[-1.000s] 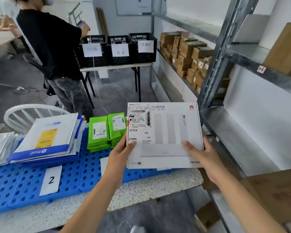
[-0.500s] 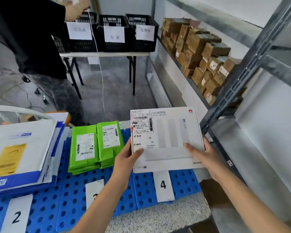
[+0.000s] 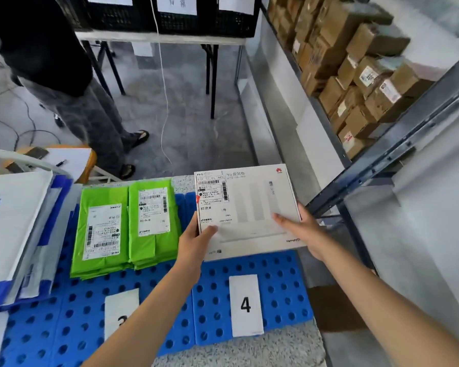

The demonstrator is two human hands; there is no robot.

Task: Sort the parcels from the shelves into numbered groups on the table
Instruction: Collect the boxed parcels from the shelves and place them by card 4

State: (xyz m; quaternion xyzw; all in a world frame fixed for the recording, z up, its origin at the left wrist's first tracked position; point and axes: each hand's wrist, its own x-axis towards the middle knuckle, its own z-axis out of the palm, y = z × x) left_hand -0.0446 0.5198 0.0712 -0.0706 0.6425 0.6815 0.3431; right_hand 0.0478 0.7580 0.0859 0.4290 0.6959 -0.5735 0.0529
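Closest in is the speckled surface (image 3: 249, 350) with blue perforated mats (image 3: 276, 282) laid on it. A white card marked 4 (image 3: 245, 304) sits on the right-hand mat, and to its left is another number card (image 3: 121, 311) whose digit is mostly hidden behind the person's left forearm. Just past the 4 card both hands are on a flat white box (image 3: 249, 207) with a shipping label on its top left corner. The left hand (image 3: 196, 242) grips the near left corner, thumb on top, and the right hand (image 3: 305, 231) has the near right edge, thumb lying across the printed face. The box is held pretty much level over the far part of the right-hand mat, and it's hard to say if it touches the mat or not. Right beside it on the left are two stacks of green parcels (image 3: 101, 231) side by side, labels up, and further left a pile of white and blue mailers (image 3: 13, 229). Off to the right runs a grey metal shelf rack (image 3: 398, 144), with brown cardboard boxes (image 3: 355, 75) stacked on a shelf further back. Beyond the surface another person (image 3: 85, 109) in dark clothes stands on the grey floor by a folding table carrying black crates (image 3: 170, 22) with paper signs
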